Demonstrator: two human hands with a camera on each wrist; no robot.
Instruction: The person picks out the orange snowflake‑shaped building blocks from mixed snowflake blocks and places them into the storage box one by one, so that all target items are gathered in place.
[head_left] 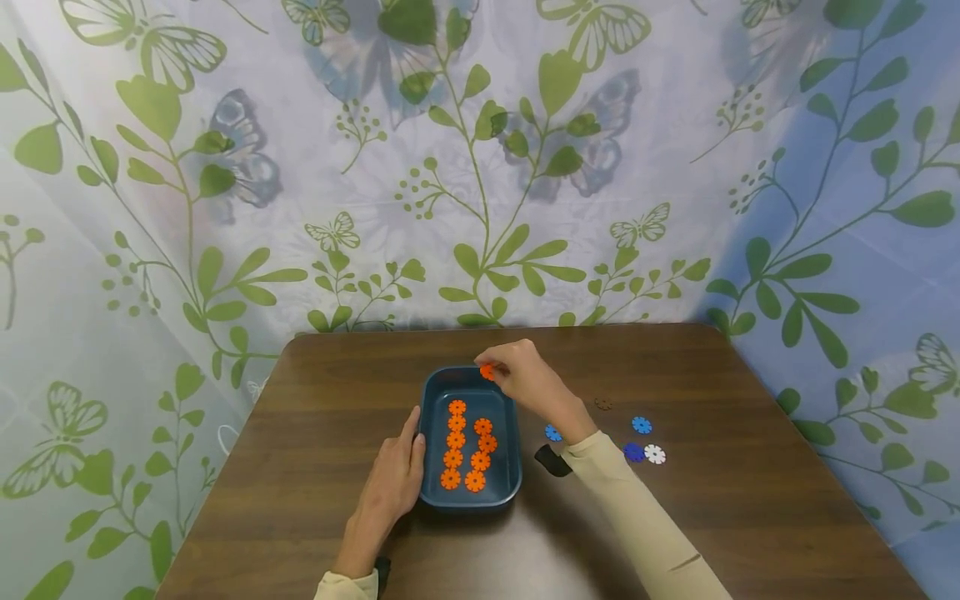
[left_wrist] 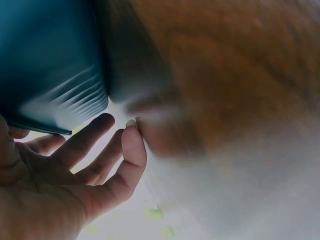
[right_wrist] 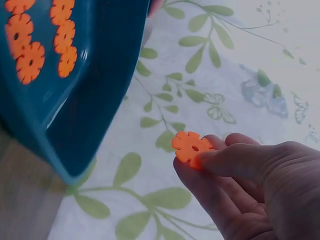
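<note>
Orange notched discs (head_left: 453,459) lie in two rows on the floor of a dark blue rectangular tray (head_left: 470,503). Between thumb and fingers, my right hand (head_left: 528,379) pinches another orange notched disc (right_wrist: 188,147) by its edge, above the tray's far right corner. The disc has a small hole in its centre. My left hand (head_left: 393,473) rests at the tray's left side, thumb by the rim. In the left wrist view, the fingers (left_wrist: 132,150) are loosely bent beside the tray's ribbed outer wall (left_wrist: 75,100), some of them apart from it.
Right of the tray, loose discs lie on the wooden table (head_left: 315,467): light blue (head_left: 641,425), dark blue (head_left: 633,452), white (head_left: 655,454) and brown (head_left: 603,403). Another light blue disc (head_left: 552,432) is beside the right wrist. A leaf-patterned cloth (head_left: 480,208) hangs behind the table.
</note>
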